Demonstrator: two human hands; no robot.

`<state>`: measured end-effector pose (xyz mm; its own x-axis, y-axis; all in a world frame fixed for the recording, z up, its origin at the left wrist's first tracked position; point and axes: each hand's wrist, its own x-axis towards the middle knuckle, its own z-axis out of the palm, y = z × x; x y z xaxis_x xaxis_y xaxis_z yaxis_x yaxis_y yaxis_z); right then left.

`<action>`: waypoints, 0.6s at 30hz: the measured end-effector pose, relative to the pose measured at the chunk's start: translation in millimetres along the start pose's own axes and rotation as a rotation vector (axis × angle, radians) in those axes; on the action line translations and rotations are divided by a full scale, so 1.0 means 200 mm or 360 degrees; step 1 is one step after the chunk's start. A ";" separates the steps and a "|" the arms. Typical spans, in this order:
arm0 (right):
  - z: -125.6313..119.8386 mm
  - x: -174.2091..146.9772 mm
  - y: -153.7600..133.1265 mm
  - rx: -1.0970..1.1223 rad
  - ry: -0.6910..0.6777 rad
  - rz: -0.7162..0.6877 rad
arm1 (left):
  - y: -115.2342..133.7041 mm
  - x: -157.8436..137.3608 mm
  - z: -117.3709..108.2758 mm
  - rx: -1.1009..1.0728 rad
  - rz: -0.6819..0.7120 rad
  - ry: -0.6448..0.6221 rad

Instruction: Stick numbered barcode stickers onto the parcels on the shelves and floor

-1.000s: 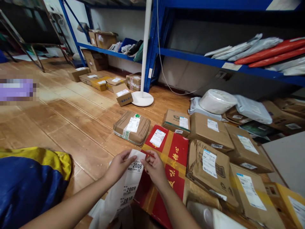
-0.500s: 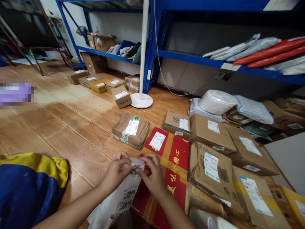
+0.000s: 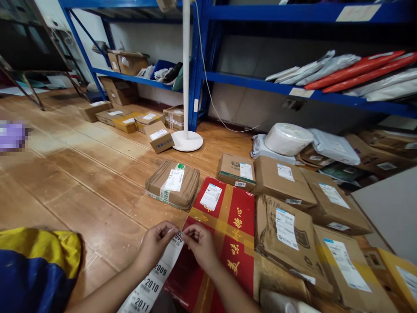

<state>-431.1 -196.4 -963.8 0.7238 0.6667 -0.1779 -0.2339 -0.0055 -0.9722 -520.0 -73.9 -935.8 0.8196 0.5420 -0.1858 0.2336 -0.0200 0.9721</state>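
The label strip [image 3: 150,285] slants up from near me to its top end, which my left hand [image 3: 155,245] and right hand [image 3: 200,247] pinch between thumb and fingers. Just beyond, the red box [image 3: 230,240] lies beside brown parcels [image 3: 270,219]; farther back stand blue shelves [image 3: 243,78].
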 end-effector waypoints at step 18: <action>-0.02 0.11 -0.04 0.0055 0.0084 0.0040 | -0.01 0.13 -0.02 0.0106 -0.0156 -0.0185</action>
<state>-410.8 -185.0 -961.1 0.7502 0.6266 -0.2110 -0.2740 0.0043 -0.9617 -501.1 -56.1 -942.5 0.8452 0.4435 -0.2982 0.3463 -0.0295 0.9377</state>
